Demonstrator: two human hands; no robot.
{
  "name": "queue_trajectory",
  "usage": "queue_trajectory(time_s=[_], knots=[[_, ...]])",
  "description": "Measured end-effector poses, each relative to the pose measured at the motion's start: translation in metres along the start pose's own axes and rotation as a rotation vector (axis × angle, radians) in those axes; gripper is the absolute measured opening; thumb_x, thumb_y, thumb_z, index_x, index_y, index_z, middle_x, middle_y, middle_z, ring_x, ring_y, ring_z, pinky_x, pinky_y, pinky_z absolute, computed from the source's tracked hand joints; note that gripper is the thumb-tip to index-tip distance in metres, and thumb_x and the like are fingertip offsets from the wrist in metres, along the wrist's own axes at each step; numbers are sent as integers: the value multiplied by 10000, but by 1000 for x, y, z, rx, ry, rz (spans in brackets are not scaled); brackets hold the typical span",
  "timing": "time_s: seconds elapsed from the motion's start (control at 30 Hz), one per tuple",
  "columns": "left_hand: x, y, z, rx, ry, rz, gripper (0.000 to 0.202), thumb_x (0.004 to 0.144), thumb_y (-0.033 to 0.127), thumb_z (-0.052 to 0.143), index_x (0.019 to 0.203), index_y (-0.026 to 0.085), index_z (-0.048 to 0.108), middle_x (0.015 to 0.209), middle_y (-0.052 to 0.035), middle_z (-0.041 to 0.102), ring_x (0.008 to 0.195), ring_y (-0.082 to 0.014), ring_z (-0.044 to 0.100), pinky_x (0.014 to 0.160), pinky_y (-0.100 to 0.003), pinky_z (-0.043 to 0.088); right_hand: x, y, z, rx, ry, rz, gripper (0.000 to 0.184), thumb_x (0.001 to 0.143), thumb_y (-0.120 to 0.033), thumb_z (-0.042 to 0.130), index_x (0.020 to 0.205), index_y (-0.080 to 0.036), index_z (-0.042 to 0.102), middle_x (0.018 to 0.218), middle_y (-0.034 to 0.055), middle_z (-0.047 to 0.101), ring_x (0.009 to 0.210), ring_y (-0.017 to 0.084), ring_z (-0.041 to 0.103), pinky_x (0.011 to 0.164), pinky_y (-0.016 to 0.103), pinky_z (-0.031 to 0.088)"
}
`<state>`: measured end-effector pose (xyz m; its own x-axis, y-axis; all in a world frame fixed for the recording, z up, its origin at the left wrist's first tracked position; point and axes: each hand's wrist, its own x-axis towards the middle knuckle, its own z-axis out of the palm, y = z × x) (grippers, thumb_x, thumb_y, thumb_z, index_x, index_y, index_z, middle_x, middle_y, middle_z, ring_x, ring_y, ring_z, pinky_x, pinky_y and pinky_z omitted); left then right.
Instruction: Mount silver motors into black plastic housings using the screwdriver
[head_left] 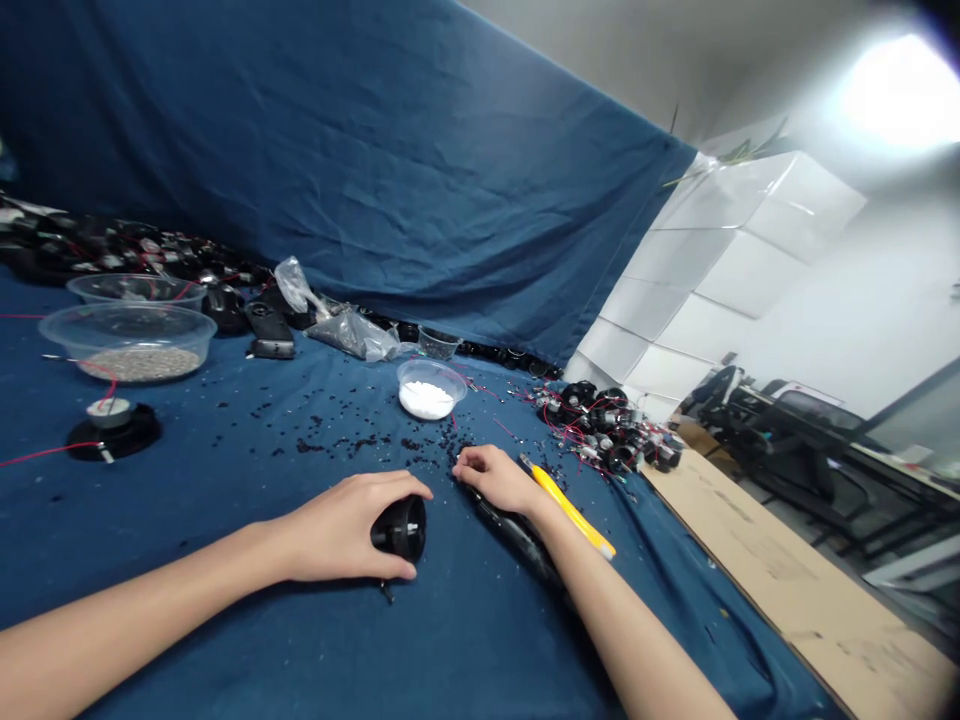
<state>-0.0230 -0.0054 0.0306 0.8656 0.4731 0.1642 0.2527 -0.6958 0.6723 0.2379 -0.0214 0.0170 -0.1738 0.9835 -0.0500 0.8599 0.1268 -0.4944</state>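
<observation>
My left hand (349,525) grips a round black plastic housing (409,527) between thumb and fingers, its open end turned to the right. A small dark piece shows just beneath it. My right hand (495,480) rests with its fingers curled and fingertips pressed together beside small black bits (420,445) on the cloth; what they pinch, if anything, is too small to make out. Under the right hand and forearm lies a long black tool (517,535), partly hidden. A yellow-handled cutter (570,503) sits just right of that hand. Ahead is a clear bowl (459,383) of white pieces.
Blue cloth (247,650) covers the table. At left stand a clear bowl of small metal pieces (139,362) and a black disc-shaped part (139,432) with red wires. Motors with red wires (611,425) are heaped at right, near a cardboard sheet (780,560). Plastic bags (356,333) lie behind.
</observation>
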Motion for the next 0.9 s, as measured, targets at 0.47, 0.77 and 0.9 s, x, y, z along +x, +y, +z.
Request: queue_trajectory(time_s=[0.47,0.77,0.9], knots=[[-1,11,1,-426,11,-88,535,640,281,781,1137,188,604,976,-19,650,911,-216,627,848,-335,514,-118,-26,-40,-345,-20,311,328,826,-561,603,805,-234,605,766,49,670,685,224,609,585,308,367],[-1,16,11,-605,-29,-90,447,679,125,680,1069,196,473,951,-4,616,842,-162,597,756,-279,504,-176,-6,-8,-287,26,483,447,874,-565,443,1084,-207,606,1161,148,673,1018,284,659,845,353,500],[-1,20,10,-568,43,-99,586,660,183,788,1145,215,460,992,14,585,897,-161,572,837,-281,451,-208,-19,-22,-200,147,523,692,853,-679,446,1291,-156,560,1168,127,682,980,256,689,760,288,561]])
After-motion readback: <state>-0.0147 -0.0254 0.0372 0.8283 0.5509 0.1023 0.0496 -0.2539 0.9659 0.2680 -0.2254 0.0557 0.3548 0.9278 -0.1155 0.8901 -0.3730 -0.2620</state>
